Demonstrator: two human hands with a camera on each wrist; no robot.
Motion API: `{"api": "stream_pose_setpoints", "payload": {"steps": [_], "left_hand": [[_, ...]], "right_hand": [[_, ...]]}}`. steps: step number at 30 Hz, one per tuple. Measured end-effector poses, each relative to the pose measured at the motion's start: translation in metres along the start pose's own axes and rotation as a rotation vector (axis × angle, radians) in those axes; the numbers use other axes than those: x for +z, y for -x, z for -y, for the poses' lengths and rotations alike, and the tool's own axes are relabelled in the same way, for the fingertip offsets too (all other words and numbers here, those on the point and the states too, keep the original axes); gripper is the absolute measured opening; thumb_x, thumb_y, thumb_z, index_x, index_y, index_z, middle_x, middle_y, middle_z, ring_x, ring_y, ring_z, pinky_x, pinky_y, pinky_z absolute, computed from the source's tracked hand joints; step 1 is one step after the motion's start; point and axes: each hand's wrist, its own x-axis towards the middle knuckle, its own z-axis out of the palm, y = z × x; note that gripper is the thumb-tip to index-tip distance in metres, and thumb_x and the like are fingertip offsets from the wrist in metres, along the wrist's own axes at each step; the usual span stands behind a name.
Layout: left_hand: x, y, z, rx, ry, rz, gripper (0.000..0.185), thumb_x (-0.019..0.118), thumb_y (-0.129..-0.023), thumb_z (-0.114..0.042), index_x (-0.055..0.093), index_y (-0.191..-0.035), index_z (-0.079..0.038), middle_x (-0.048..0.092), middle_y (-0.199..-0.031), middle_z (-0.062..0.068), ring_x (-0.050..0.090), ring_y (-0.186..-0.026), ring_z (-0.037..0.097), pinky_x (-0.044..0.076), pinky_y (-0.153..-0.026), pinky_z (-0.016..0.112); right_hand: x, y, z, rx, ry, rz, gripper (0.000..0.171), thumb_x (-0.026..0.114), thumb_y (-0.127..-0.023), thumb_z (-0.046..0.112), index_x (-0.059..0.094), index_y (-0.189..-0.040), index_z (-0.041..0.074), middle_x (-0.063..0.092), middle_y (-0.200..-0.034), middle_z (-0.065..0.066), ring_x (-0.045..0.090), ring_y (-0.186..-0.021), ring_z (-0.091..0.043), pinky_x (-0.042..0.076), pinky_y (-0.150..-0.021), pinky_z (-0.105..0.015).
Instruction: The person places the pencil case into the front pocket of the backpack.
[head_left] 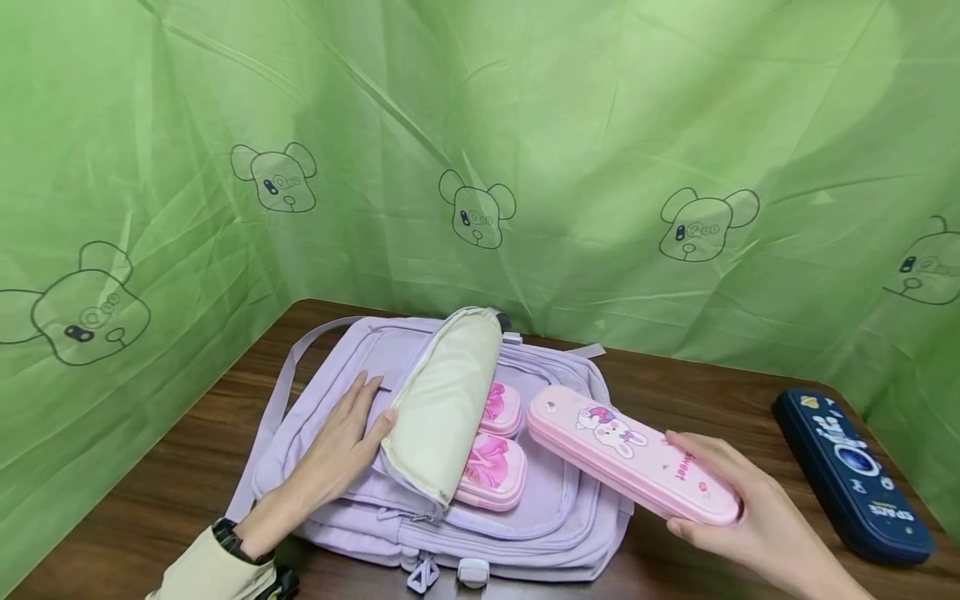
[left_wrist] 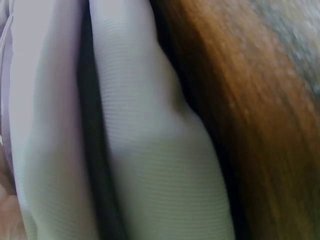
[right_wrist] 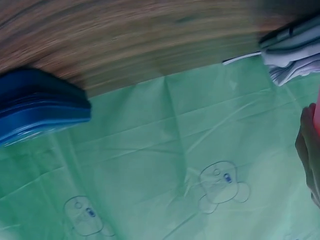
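Head view: a lilac backpack [head_left: 555,508] lies flat on a dark wooden table [head_left: 712,400], its front pocket open. The left hand [head_left: 341,446] rests on the backpack with fingers straight and relaxed, the thumb against the edge of the cream lining flap [head_left: 442,404], which stands folded upward. It grasps nothing. Under the flap, two small pink flower-printed cases [head_left: 495,462] lie inside the open pocket, one behind the other.

The right hand [head_left: 738,508] grips a long pink pencil case [head_left: 630,454] printed with a rabbit, fingers curled around its near end. The case is tilted, with its far end over the backpack just beside the two small cases. A dark blue pencil case [head_left: 855,471] lies on the table to the right, well apart from the backpack. A green cloth [head_left: 585,125] printed with bear outlines encloses the table on all far sides.

Left wrist view: blurred folds of lilac fabric [left_wrist: 150,150] beside the wood; the hand itself cannot be made out. Right wrist view: the blue case [right_wrist: 40,107], wood grain, green cloth and one fingertip edge [right_wrist: 307,145].
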Motion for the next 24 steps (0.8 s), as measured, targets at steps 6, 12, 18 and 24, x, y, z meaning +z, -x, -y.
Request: {"api": "stream_pose_setpoints", "payload": {"steps": [6, 12, 18, 24], "left_hand": [[0.0, 0.0, 0.0, 0.001, 0.001, 0.006, 0.063, 0.038, -0.099, -0.041, 0.028, -0.144, 0.002, 0.017, -0.149, 0.026, 0.019, -0.134, 0.041, 0.017, -0.106, 0.056], [-0.002, -0.001, -0.002, -0.001, -0.003, 0.015, 0.063, 0.037, -0.099, -0.042, 0.027, -0.144, 0.002, 0.017, -0.149, 0.026, 0.019, -0.134, 0.041, 0.017, -0.106, 0.056], [-0.003, 0.0, -0.004, -0.012, 0.026, 0.027, 0.062, 0.037, -0.099, -0.041, 0.028, -0.144, 0.001, 0.018, -0.148, 0.026, 0.019, -0.134, 0.042, 0.017, -0.106, 0.056], [-0.004, -0.001, -0.005, -0.046, 0.064, 0.038, 0.063, 0.036, -0.099, -0.042, 0.027, -0.145, 0.0, 0.017, -0.149, 0.025, 0.018, -0.135, 0.042, 0.017, -0.105, 0.058]], "right_hand": [[0.009, -0.008, 0.011, -0.06, -0.041, -0.007, 0.089, 0.09, -0.058, 0.017, 0.047, -0.136, 0.016, 0.05, -0.124, 0.004, 0.046, -0.105, -0.003, 0.032, -0.082, -0.01], [0.012, -0.014, 0.017, -0.111, -0.066, 0.027, 0.084, 0.089, -0.06, 0.019, 0.05, -0.134, 0.014, 0.048, -0.128, 0.003, 0.044, -0.111, -0.004, 0.031, -0.086, -0.009], [0.019, -0.018, 0.017, -0.22, -0.085, 0.055, 0.079, 0.087, -0.063, 0.016, 0.051, -0.133, 0.01, 0.048, -0.13, -0.001, 0.047, -0.11, -0.007, 0.033, -0.086, -0.01], [0.023, -0.016, 0.016, -0.233, -0.08, 0.042, 0.08, 0.088, -0.06, 0.017, 0.053, -0.132, 0.01, 0.049, -0.128, -0.002, 0.047, -0.108, -0.007, 0.032, -0.085, -0.008]]}}
